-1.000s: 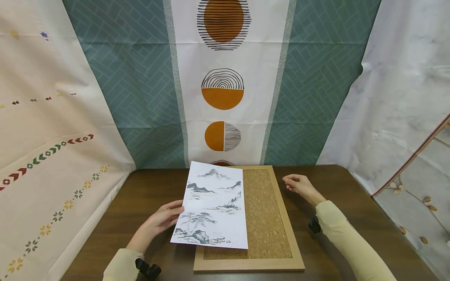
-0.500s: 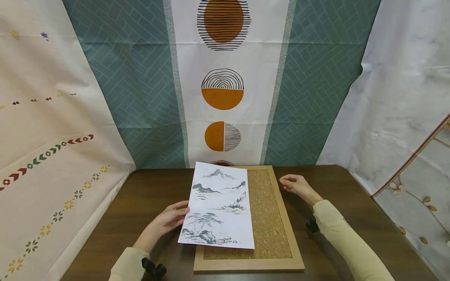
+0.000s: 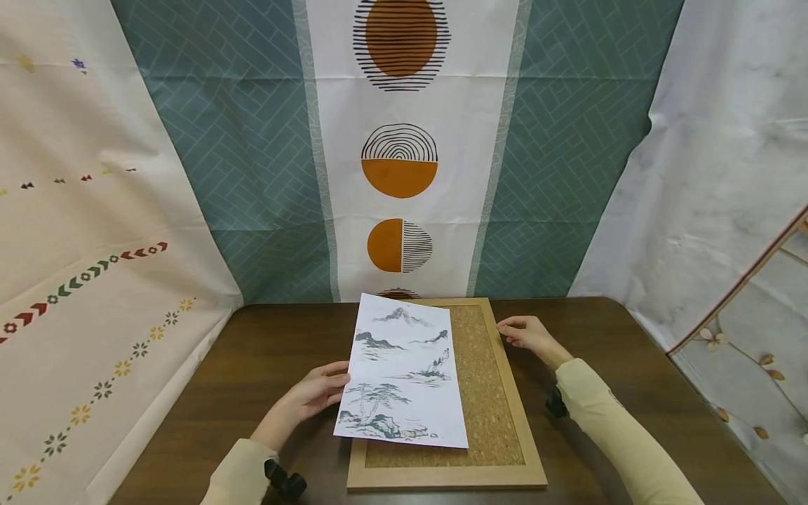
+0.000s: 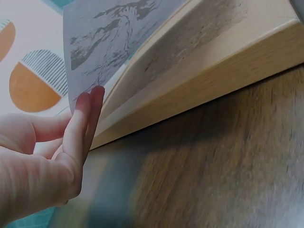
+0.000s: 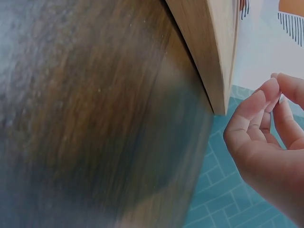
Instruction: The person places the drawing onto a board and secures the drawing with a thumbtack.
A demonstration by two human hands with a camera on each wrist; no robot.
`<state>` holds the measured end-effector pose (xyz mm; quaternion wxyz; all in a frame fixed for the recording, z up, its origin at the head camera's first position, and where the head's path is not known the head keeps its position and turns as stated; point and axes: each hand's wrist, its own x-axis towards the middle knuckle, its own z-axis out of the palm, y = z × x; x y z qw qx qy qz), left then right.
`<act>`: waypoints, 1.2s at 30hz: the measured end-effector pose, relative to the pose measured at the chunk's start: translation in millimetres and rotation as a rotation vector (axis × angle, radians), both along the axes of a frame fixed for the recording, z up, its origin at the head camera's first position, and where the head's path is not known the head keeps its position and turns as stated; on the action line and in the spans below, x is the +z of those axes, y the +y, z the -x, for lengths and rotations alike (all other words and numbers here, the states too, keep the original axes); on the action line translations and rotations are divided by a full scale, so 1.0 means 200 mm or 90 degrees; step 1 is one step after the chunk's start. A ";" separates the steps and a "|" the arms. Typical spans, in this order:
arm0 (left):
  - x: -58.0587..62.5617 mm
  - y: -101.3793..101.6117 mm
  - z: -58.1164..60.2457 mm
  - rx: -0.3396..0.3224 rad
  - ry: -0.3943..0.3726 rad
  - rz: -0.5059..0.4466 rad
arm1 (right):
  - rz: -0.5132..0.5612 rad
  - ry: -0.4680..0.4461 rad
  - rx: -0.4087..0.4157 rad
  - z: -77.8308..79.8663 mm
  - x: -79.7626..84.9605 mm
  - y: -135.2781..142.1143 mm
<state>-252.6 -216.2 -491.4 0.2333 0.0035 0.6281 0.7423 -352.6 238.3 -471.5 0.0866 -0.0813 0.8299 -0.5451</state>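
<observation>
My left hand (image 3: 314, 394) pinches the left edge of a sheet of paper (image 3: 400, 368) printed with an ink landscape of mountains and pines. The sheet is held over the left part of a wood-framed cork board (image 3: 489, 414) and hides much of it. In the left wrist view the fingers lie along the near face of the paper (image 4: 102, 42), beside the board's frame (image 4: 209, 95). By the board's upper right edge, my right hand (image 3: 533, 340) has thumb and fingertips together. A small pale thing (image 5: 282, 98) shows between them, mostly hidden by the fingers.
The board lies on a dark wooden table (image 3: 284, 330). Behind the table hangs a green and white cloth (image 3: 404, 203) with orange circles. Patterned fabric (image 3: 126, 280) covers the left side, and marbled white fabric (image 3: 713, 210) the right. Black wrist mounts (image 3: 285, 480) sit at the sleeves.
My left hand has carried the paper to the right, farther over the cork board. The right hand has come a little left, up to the board's right edge.
</observation>
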 end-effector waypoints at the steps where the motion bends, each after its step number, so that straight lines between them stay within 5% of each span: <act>1: 0.00 0.01 0.00 -0.001 0.001 0.000 | 0.000 0.003 0.004 0.00 0.00 0.00; 17: -0.03 0.09 0.03 -0.011 0.023 -0.024 | -0.028 -0.009 0.014 0.03 -0.01 -0.06; 36: -0.05 0.22 0.05 0.010 0.005 0.033 | -0.008 0.009 0.039 0.07 -0.02 -0.13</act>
